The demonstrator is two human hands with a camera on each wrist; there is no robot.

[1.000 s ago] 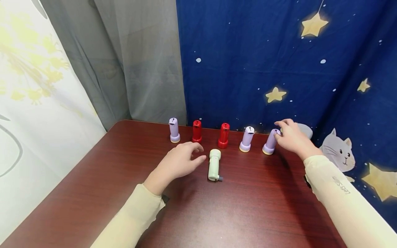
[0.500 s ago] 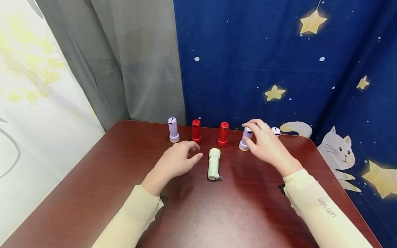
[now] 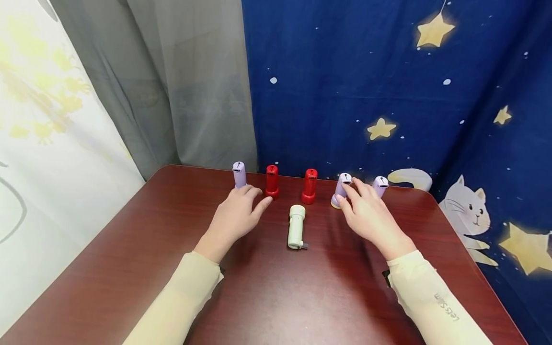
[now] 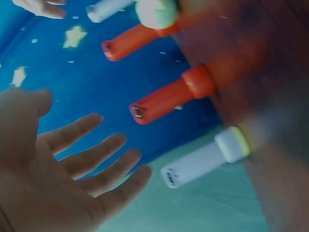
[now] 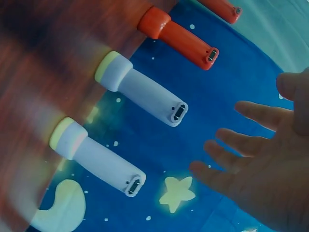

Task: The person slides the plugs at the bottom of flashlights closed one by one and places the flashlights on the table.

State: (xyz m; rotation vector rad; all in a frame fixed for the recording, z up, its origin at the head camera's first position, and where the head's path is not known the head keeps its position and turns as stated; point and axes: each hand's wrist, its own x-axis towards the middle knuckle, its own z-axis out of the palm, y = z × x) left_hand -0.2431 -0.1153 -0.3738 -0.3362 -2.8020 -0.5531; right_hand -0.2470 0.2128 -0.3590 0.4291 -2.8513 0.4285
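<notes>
A row of small flashlights stands lens-down along the table's back edge. From the left come a lilac flashlight [image 3: 239, 175], a red flashlight [image 3: 271, 181], a second red flashlight [image 3: 309, 186], and two lilac ones at the right. My left hand [image 3: 233, 213] hovers by the left lilac flashlight and hides its base; the left wrist view shows a gap before its fingers [image 4: 126, 186]. Spread and bare, my right hand [image 3: 372, 211] is nearest the inner right lilac flashlight [image 3: 341, 191] and covers part of the outer lilac flashlight [image 3: 380, 186]. The right wrist view shows its fingers [image 5: 212, 171] apart from both.
A pale green flashlight [image 3: 295, 227] lies on its side between the hands, with a dark tab at its near end. Beyond the dark red-brown table [image 3: 267, 297] hang a grey curtain [image 3: 211, 86] and a blue star-patterned curtain [image 3: 310, 86].
My right hand has swung left from the outer lilac flashlight to the inner one, then drawn slightly back right. My left hand has shifted left and forward. The flashlights have stayed put.
</notes>
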